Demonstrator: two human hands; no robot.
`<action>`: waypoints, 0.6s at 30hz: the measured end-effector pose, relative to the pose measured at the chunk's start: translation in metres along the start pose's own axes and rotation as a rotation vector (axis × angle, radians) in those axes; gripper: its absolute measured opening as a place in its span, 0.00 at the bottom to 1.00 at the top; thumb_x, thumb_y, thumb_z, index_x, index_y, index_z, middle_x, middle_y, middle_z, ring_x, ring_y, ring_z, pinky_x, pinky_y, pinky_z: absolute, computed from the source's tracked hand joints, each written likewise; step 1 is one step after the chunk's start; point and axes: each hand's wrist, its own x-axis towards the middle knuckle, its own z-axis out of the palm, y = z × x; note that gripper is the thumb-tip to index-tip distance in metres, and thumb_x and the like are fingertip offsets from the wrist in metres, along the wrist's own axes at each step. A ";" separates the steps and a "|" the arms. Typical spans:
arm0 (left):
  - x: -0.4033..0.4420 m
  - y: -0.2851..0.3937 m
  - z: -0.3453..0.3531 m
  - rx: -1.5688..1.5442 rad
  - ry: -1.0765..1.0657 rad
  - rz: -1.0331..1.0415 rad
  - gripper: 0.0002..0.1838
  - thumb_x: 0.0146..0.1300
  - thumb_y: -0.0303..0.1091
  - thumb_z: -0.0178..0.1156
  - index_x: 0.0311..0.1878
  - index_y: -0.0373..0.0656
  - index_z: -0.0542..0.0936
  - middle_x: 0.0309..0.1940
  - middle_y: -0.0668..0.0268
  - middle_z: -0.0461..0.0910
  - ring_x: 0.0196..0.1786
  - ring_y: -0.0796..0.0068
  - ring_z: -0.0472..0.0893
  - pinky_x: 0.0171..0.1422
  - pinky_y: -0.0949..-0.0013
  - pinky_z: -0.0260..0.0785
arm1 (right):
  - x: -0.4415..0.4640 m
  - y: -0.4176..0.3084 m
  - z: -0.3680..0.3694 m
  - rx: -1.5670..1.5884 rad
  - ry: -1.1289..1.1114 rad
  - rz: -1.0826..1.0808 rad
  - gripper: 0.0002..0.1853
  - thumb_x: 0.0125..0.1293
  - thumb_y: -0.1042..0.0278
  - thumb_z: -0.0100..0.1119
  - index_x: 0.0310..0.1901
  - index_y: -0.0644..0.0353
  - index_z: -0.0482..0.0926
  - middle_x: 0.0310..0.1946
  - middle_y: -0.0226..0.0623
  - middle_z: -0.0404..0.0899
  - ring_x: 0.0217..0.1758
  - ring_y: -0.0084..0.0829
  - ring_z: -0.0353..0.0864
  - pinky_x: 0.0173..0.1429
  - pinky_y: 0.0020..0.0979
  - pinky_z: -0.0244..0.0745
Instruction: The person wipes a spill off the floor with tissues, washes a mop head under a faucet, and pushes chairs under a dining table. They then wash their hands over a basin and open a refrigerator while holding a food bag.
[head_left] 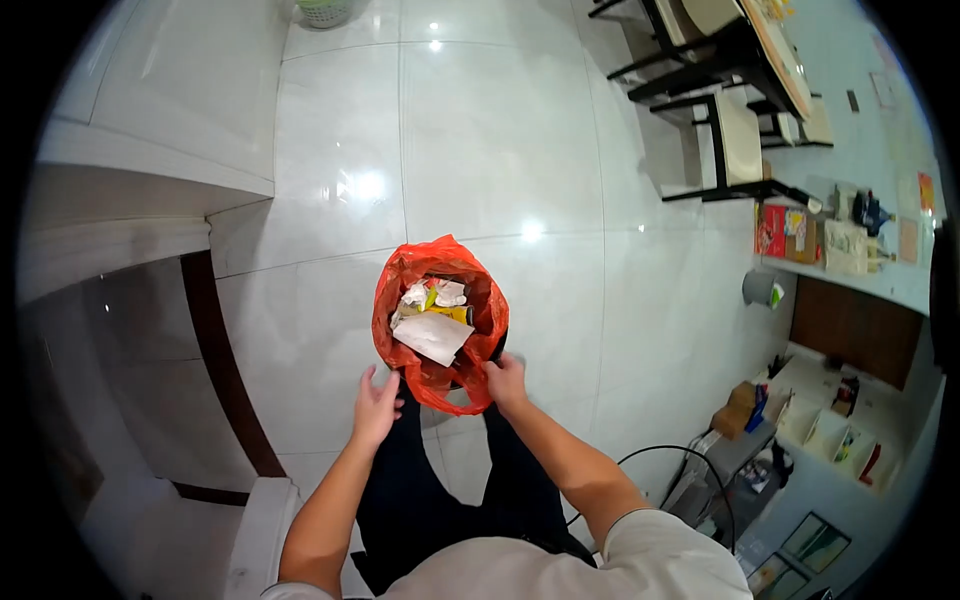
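"Glossy pale tiles cover the floor (pixel 500 130) from here to the desk (pixel 782 58) on the far right, where cream-seated chairs (pixel 742 140) stand on black legs."

"And what's in front of the person?"

"A red plastic bag (pixel 437 252), its mouth wide and facing up, just ahead of the dark trousers (pixel 412 475). Some black edging shows beside the bag, close to the right hand (pixel 507 382)."

"Can you see what's inside?"

"A flat white sheet (pixel 433 337) lies nearest the person. Just beyond it is a yellow item (pixel 455 314), with crumpled white paper (pixel 450 292) next to that."

"How are the hands set?"

"On the right, the fingers are closed on the bag's near right edge. The left hand (pixel 375 408) is at the near left side, its fingers parted and loosely curved."

"Is the left one touching the bag?"

"From where we stand, I can't tell; its thumb is very close to the plastic."

"Anything else around?"

"A grey bin (pixel 758 288) sits below the desk, over toward the right wall. Nearer the person's right arm, a black cable (pixel 712 465) arcs out, and a green-and-white basket (pixel 325 12) is at the far end of the floor."
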 end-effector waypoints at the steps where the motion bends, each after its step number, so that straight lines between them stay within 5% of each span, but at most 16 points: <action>1: 0.016 0.018 0.010 -0.031 -0.040 -0.061 0.29 0.68 0.45 0.60 0.64 0.37 0.66 0.35 0.60 0.81 0.30 0.73 0.81 0.28 0.72 0.74 | 0.004 0.006 -0.001 -0.030 -0.005 0.009 0.12 0.65 0.77 0.54 0.49 0.66 0.80 0.39 0.32 0.83 0.39 0.22 0.78 0.46 0.26 0.74; 5: 0.095 -0.019 0.019 0.112 -0.118 -0.014 0.18 0.66 0.30 0.51 0.58 0.36 0.71 0.31 0.57 0.81 0.19 0.69 0.79 0.17 0.69 0.71 | 0.015 0.029 0.001 -0.014 -0.045 0.007 0.14 0.66 0.78 0.54 0.52 0.65 0.79 0.44 0.34 0.83 0.45 0.24 0.80 0.52 0.27 0.75; 10: 0.081 -0.011 0.006 0.074 -0.094 0.056 0.14 0.62 0.27 0.47 0.49 0.34 0.75 0.26 0.58 0.79 0.16 0.68 0.76 0.16 0.67 0.69 | -0.004 0.011 -0.020 0.132 -0.292 -0.127 0.20 0.71 0.68 0.57 0.63 0.65 0.72 0.51 0.34 0.81 0.49 0.24 0.80 0.54 0.27 0.76; 12: 0.059 -0.009 0.015 0.041 -0.104 0.062 0.13 0.61 0.27 0.48 0.47 0.35 0.75 0.25 0.58 0.78 0.17 0.67 0.76 0.17 0.67 0.69 | -0.024 -0.012 -0.066 0.033 -0.362 0.151 0.26 0.73 0.62 0.56 0.66 0.68 0.68 0.51 0.37 0.81 0.45 0.25 0.82 0.47 0.29 0.80; 14: 0.003 0.015 0.029 -0.003 -0.076 0.048 0.13 0.60 0.27 0.49 0.46 0.35 0.75 0.25 0.58 0.78 0.17 0.66 0.77 0.17 0.67 0.69 | -0.059 -0.029 -0.134 0.098 -0.421 0.138 0.26 0.72 0.59 0.57 0.65 0.68 0.70 0.49 0.39 0.82 0.42 0.26 0.83 0.45 0.28 0.80; 18: -0.092 0.054 0.044 -0.035 -0.043 0.119 0.12 0.58 0.27 0.49 0.43 0.34 0.76 0.26 0.57 0.80 0.17 0.65 0.78 0.19 0.66 0.71 | -0.086 -0.006 -0.265 -0.323 -0.293 -0.071 0.31 0.67 0.54 0.63 0.64 0.68 0.71 0.46 0.41 0.83 0.40 0.27 0.84 0.42 0.28 0.80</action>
